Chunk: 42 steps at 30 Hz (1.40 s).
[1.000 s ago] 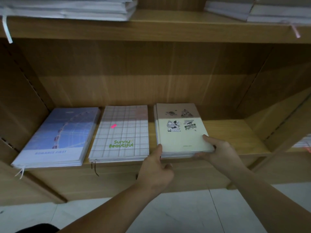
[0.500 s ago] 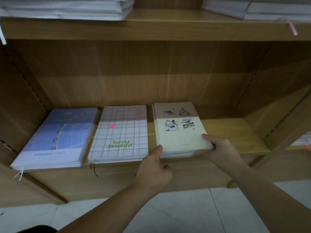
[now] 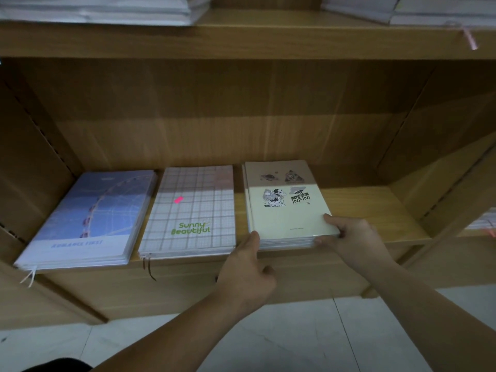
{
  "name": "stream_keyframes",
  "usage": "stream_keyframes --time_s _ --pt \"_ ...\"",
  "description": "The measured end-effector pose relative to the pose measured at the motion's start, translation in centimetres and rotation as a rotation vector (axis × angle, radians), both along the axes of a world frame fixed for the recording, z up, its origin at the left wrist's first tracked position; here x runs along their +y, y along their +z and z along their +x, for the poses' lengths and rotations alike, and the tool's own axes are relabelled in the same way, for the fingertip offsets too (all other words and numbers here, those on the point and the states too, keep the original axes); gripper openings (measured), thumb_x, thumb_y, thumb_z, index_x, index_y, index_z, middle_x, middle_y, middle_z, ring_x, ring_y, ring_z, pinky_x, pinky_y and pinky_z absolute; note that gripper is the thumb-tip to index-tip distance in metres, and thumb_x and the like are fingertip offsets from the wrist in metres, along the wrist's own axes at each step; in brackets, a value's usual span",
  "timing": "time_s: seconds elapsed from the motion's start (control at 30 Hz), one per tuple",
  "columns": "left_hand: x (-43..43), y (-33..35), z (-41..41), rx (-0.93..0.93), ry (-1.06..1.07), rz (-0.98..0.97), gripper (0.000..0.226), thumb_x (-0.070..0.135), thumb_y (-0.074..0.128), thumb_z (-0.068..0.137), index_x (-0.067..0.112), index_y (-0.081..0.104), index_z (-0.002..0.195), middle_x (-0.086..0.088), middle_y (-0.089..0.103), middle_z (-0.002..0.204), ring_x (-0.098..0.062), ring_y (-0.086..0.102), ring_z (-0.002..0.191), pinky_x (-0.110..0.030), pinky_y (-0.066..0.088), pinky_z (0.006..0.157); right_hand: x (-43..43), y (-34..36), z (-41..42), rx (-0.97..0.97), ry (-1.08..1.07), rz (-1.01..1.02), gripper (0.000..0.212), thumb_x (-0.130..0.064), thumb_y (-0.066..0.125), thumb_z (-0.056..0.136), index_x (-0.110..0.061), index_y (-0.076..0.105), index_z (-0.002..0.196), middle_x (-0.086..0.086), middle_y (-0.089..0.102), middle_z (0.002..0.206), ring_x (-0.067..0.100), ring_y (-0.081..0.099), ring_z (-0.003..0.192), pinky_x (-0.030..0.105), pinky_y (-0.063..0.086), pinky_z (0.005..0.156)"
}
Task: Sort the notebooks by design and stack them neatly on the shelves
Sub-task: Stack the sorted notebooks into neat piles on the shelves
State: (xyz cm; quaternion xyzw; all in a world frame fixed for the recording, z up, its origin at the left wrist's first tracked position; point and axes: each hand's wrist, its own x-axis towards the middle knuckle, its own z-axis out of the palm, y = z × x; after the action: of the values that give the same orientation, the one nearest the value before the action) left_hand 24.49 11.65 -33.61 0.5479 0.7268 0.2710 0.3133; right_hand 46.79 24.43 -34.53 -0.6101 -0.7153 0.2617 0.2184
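Three notebook stacks lie side by side on the wooden shelf [image 3: 375,205]. At the left is a blue ferris-wheel stack [image 3: 88,218], in the middle a checked "Sunny Beautiful" stack [image 3: 193,210], at the right a cream space-cartoon stack [image 3: 284,202]. My right hand [image 3: 351,234] grips the cream stack's front right corner, thumb on the cover and fingers against the edge. My left hand [image 3: 249,267] touches the stack's front left corner with the thumb, its other fingers curled below the shelf edge.
An upper shelf [image 3: 241,36] carries pale notebook piles at left [image 3: 102,9] and right [image 3: 429,9], with a pink ribbon [image 3: 469,38] hanging down. The shelf's right part is bare wood. White floor tiles [image 3: 268,339] lie below. More notebooks [image 3: 485,221] show at the far right.
Both hands stay on the cream stack's front corners. The stack and hands have hardly shifted; only the view moved slightly.
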Motion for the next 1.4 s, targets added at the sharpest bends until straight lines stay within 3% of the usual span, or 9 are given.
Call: stream_keyframes --time_s 0.13,0.33,0.53,0.7,0.77,0.9,1.07,1.17,1.4 --pt "0.4 -0.3 -0.3 0.009 -0.005 0.033 0.065 0.026 0.061 0.09 0.021 0.041 0.151 0.004 0.052 0.148 -0.015 0.053 0.13 -0.03 0.047 0.105 0.1 0.1 -0.1 0.011 0.009 -0.035 0.07 -0.031 0.087 0.078 -0.02 0.059 0.141 -0.004 0.068 0.118 0.011 0.061 0.099 0.004 0.039 0.065" --pt "0.9 -0.5 -0.7 -0.033 0.035 0.078 0.029 0.029 0.056 0.084 0.016 0.061 0.109 0.002 0.064 0.092 -0.019 0.061 0.086 -0.025 0.048 0.072 -0.3 0.7 0.0 -0.042 0.002 -0.036 0.072 -0.033 0.09 0.074 -0.024 0.06 0.139 -0.007 0.069 0.112 0.013 0.061 0.098 0.008 0.038 0.067" --pt "0.5 -1.1 -0.3 0.018 -0.021 0.053 0.066 0.031 0.059 0.083 0.023 0.044 0.147 0.011 0.054 0.144 -0.007 0.049 0.135 -0.027 0.045 0.107 -0.7 0.9 -0.2 -0.098 0.028 -0.072 0.079 -0.042 0.087 0.074 -0.025 0.054 0.144 -0.007 0.064 0.12 0.013 0.06 0.104 0.029 0.056 0.089" --pt "0.5 -0.7 -0.3 -0.038 -0.021 0.051 0.065 0.033 0.06 0.082 0.028 0.045 0.145 0.015 0.055 0.141 -0.004 0.051 0.131 -0.026 0.045 0.109 -1.5 1.8 -0.5 -0.126 0.063 -0.118 0.088 -0.036 0.086 0.077 -0.02 0.042 0.152 -0.001 0.057 0.13 0.016 0.053 0.114 0.027 0.05 0.096" --pt "0.3 -0.4 -0.5 -0.045 -0.025 0.043 0.06 0.037 0.057 0.079 0.028 0.05 0.138 0.013 0.061 0.131 -0.006 0.057 0.123 -0.028 0.049 0.104 -1.8 2.3 -0.7 -0.151 0.083 -0.141 0.088 -0.036 0.086 0.078 -0.021 0.04 0.151 -0.002 0.055 0.128 0.017 0.052 0.114 0.028 0.05 0.094" --pt "-0.6 0.9 -0.9 -0.046 -0.01 0.094 0.013 0.029 0.056 0.083 0.022 0.056 0.094 0.004 0.065 0.086 -0.012 0.064 0.082 -0.032 0.055 0.076 -2.6 4.4 -1.1 -0.227 0.08 -0.14 0.078 -0.043 0.084 0.076 -0.025 0.048 0.143 -0.004 0.058 0.121 0.018 0.056 0.109 0.035 0.055 0.09" --pt "-2.9 2.6 -2.2 -0.101 0.022 0.127 0.015 0.028 0.054 0.084 0.015 0.062 0.085 -0.01 0.069 0.081 -0.021 0.067 0.073 -0.042 0.058 0.075 -5.6 7.7 -3.0 -0.236 0.111 -0.105 0.085 -0.048 0.081 0.08 -0.028 0.041 0.152 -0.002 0.05 0.149 0.021 0.05 0.133 0.038 0.047 0.105" --pt "-5.1 4.2 -3.2 -0.095 0.01 0.127 0.012 0.027 0.055 0.085 0.031 0.063 0.077 -0.009 0.071 0.083 -0.026 0.071 0.087 -0.042 0.058 0.081 -7.8 8.9 -4.5 -0.177 0.145 -0.128 0.08 -0.047 0.083 0.078 -0.026 0.049 0.148 0.001 0.059 0.137 0.017 0.057 0.123 0.036 0.049 0.103" --pt "-10.1 8.8 -5.7 -0.052 0.025 0.227 0.028 0.017 0.06 0.095 0.018 0.073 0.12 0.008 0.073 0.111 -0.003 0.066 0.105 -0.017 0.052 0.094 -13.8 13.9 -9.8 -0.142 0.233 0.029 0.057 -0.053 0.076 0.082 -0.028 0.065 0.132 -0.012 0.072 0.093 0.005 0.066 0.092 0.034 0.056 0.09"
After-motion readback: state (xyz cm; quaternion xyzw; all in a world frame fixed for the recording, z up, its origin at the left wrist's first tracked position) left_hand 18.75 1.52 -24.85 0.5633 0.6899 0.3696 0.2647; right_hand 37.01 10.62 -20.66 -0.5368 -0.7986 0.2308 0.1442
